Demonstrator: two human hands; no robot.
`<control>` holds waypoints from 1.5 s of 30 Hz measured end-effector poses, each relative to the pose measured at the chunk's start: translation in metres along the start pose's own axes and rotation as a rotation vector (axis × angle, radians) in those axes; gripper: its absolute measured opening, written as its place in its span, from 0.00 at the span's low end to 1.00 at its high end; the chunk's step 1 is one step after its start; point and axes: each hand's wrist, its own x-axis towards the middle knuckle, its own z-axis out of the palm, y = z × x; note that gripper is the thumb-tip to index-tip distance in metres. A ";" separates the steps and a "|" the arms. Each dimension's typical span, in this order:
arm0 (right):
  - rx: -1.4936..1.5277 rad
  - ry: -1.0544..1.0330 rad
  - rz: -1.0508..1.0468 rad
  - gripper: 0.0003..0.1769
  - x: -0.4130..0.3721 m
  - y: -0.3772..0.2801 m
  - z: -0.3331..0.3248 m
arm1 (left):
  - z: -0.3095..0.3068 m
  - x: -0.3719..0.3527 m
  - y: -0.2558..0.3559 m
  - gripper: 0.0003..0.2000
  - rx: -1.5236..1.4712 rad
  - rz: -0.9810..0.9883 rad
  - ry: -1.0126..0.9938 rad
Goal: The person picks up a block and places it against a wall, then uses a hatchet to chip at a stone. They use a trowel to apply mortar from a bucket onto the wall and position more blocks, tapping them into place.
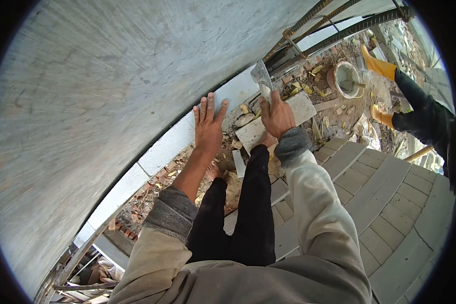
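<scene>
Head view: your left hand is palm down with fingers spread, gripping nothing, its fingertips on the white block in the row along the grey wall. Your right hand is closed around the handle of a trowel, whose blade is at that block's end away from your left hand. Below lies a pale slab on the littered ground. Farther off stands a bucket of grey mix, near another person's yellow boots.
</scene>
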 end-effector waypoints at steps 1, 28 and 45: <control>-0.013 -0.005 0.008 0.19 0.001 -0.001 0.000 | -0.001 -0.003 0.001 0.42 -0.003 -0.002 -0.012; 0.338 0.145 0.051 0.21 -0.056 0.021 0.020 | -0.003 -0.001 -0.003 0.41 0.022 0.045 0.005; 0.304 0.148 0.041 0.27 -0.069 -0.007 0.075 | -0.031 -0.074 -0.062 0.45 0.153 -0.128 -0.013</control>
